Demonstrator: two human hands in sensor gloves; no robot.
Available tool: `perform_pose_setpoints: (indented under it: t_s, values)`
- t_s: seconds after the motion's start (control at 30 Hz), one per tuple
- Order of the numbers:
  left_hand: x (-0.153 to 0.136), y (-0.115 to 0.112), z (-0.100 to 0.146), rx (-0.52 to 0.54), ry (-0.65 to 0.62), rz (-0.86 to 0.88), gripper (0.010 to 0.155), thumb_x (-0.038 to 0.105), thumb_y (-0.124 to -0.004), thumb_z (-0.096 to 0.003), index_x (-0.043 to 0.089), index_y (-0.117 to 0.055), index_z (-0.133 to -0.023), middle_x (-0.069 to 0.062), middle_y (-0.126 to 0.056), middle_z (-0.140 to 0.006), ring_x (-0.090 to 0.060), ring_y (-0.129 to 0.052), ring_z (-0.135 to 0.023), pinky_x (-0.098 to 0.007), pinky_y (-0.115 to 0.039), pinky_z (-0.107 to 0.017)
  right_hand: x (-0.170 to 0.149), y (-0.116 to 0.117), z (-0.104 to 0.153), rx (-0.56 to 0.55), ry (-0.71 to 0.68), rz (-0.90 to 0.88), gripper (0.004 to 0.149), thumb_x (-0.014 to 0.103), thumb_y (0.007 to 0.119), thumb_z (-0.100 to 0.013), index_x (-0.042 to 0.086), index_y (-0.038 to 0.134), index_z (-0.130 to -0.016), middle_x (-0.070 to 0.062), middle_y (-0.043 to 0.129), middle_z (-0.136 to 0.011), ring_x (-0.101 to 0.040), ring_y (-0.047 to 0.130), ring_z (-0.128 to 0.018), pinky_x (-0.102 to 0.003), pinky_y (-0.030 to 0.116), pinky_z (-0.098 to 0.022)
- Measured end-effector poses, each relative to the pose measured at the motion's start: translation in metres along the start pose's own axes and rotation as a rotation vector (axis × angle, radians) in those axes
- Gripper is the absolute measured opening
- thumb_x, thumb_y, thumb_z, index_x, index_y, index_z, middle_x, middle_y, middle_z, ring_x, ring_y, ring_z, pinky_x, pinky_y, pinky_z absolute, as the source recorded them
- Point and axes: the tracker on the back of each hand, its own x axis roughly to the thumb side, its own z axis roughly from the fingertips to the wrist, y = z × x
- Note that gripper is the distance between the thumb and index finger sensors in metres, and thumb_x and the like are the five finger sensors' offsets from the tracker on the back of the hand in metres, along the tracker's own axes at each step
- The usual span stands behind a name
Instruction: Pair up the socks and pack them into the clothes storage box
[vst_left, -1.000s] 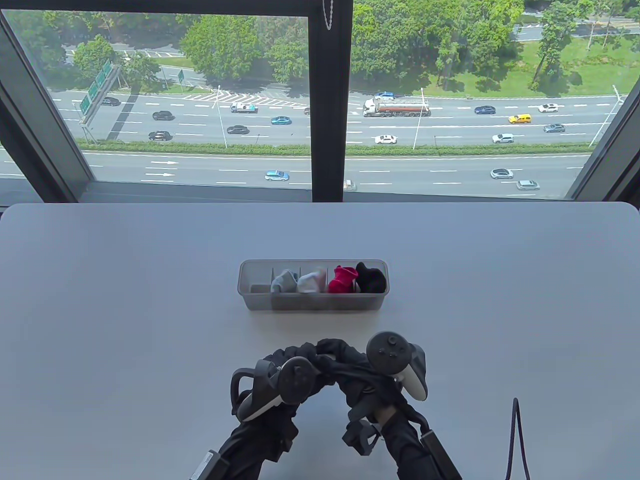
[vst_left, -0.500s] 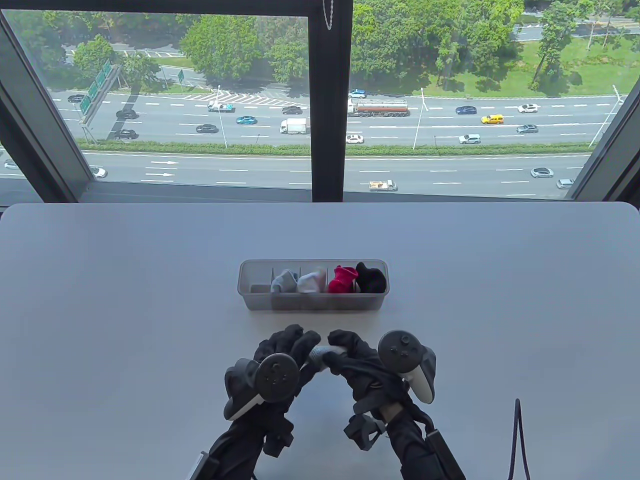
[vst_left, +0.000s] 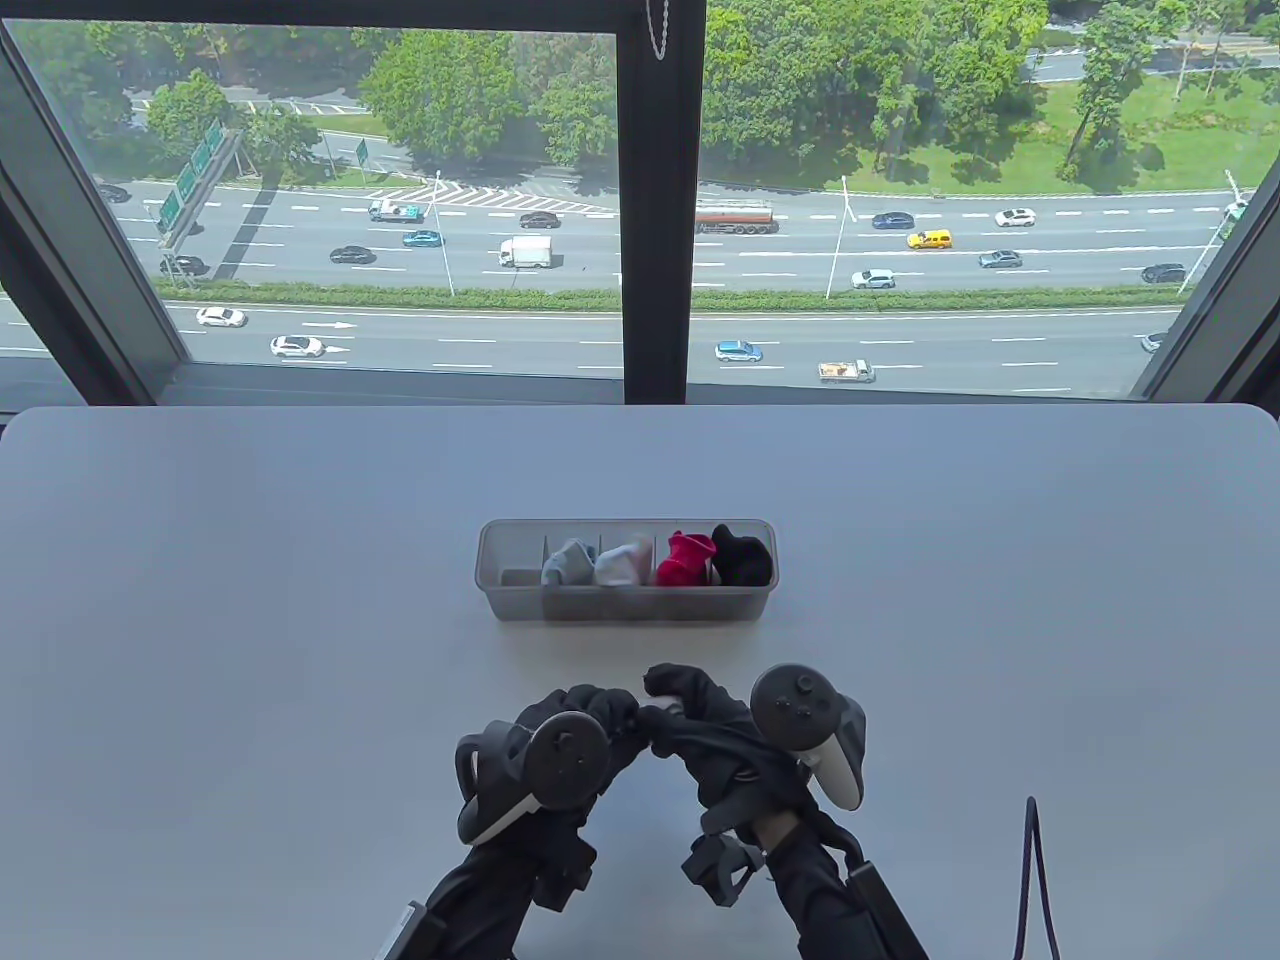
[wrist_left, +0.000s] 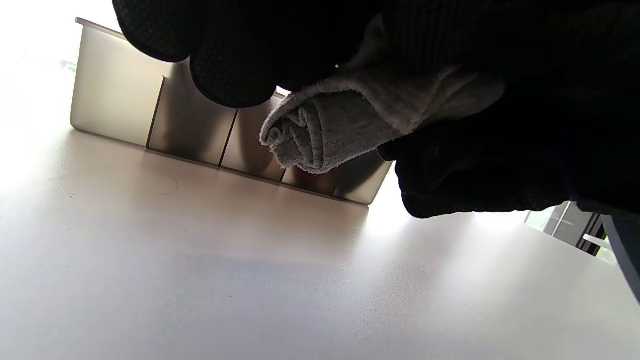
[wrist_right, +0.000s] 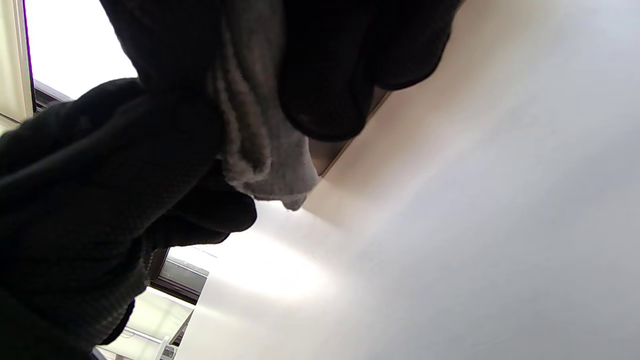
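A: Biggest thing first: the pale grey table (vst_left: 250, 620) fills the lower half of the table view, and beyond its far edge a window (vst_left: 400, 200) looks down on a road with traffic.

B: And at the table's centre, the translucent storage box (vst_left: 520, 600), long side across the view. Four sock bundles stand in a row inside it: a grey-blue bundle (vst_left: 567, 563) toward 9 o'clock, then a white bundle (vst_left: 620, 566), a red bundle (vst_left: 686, 560), and a black bundle (vst_left: 743, 557) at the 3 o'clock end. The compartment at the far 9 o'clock end shows only its bare floor.

A: Down to 6 o'clock of the box, near it but apart, both gloved hands meet. The left hand (vst_left: 560, 740) and the right hand (vst_left: 710, 740) have their fingertips together above the table.

B: Between them is the grey sock roll (wrist_left: 320, 132). The left wrist view shows its spiralled end poking out from under the curled left fingers (wrist_left: 230, 75).

A: The right wrist view agrees: pale sock fabric (wrist_right: 265, 150) wrapped in by the right hand's fingers (wrist_right: 320, 90). So both hands clench that one roll, held clear of the tabletop.

B: Smallest item: a thin dark cable (vst_left: 1030, 860) at 5 o'clock, near the table's front edge.
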Motion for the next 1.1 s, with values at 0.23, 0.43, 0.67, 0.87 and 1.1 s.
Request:
perform_pose_setpoints:
  t_s: [0.23, 0.43, 0.67, 0.87, 1.1]
  values:
    - [-0.003, -0.001, -0.002, -0.057, 0.037, 0.074, 0.041, 0.033, -0.069, -0.0569, 0.012, -0.08, -0.09, -0.017, -0.091, -0.085, -0.037, -0.097, -0.07, -0.061, -0.074, -0.063, -0.002, -0.001, 0.0, 0.016, -0.011, 0.031, 0.058, 0.041, 0.076, -0.055, 0.024, 0.056, -0.107, -0.018, 0.079, -0.091, -0.021, 0.093, -0.07, -0.05, 0.07, -0.071]
    - [-0.007, -0.002, -0.003, -0.076, 0.081, 0.141, 0.042, 0.03, -0.069, -0.0545, 0.016, -0.067, -0.094, -0.018, -0.087, -0.087, -0.035, -0.096, -0.072, -0.06, -0.075, -0.064, 0.0, 0.0, -0.001, 0.04, -0.026, 0.025, 0.063, 0.035, 0.079, -0.055, 0.025, 0.05, -0.109, -0.018, 0.074, -0.098, -0.024, 0.09, -0.076, -0.052, 0.066, -0.074]
    - [-0.016, -0.004, -0.001, -0.053, 0.097, 0.36, 0.04, 0.031, -0.063, -0.0577, 0.011, -0.075, -0.09, -0.022, -0.087, -0.089, -0.042, -0.093, -0.075, -0.065, -0.07, -0.065, -0.004, -0.004, -0.002, 0.043, -0.025, -0.019, 0.063, 0.029, 0.08, -0.056, 0.028, 0.047, -0.11, -0.011, 0.069, -0.105, -0.027, 0.084, -0.084, -0.055, 0.061, -0.076]
    - [-0.025, -0.001, 0.001, 0.028, 0.16, 0.376, 0.057, 0.044, -0.054, -0.0599, 0.015, -0.05, -0.109, -0.024, -0.051, -0.115, -0.048, -0.062, -0.102, -0.07, -0.051, -0.074, -0.006, -0.009, -0.003, 0.06, -0.043, -0.139, 0.064, 0.023, 0.081, -0.056, 0.029, 0.045, -0.11, -0.006, 0.066, -0.109, -0.03, 0.079, -0.09, -0.056, 0.056, -0.077]
    - [-0.047, -0.017, -0.004, -0.19, 0.227, 0.915, 0.067, 0.049, -0.061, -0.0582, 0.005, -0.051, -0.109, -0.025, -0.083, -0.092, -0.042, -0.093, -0.071, -0.064, -0.071, -0.061, 0.0, -0.007, -0.003, 0.1, -0.094, -0.279, 0.066, 0.024, 0.081, -0.057, 0.033, 0.043, -0.11, -0.002, 0.065, -0.111, -0.025, 0.078, -0.095, -0.054, 0.05, -0.081]
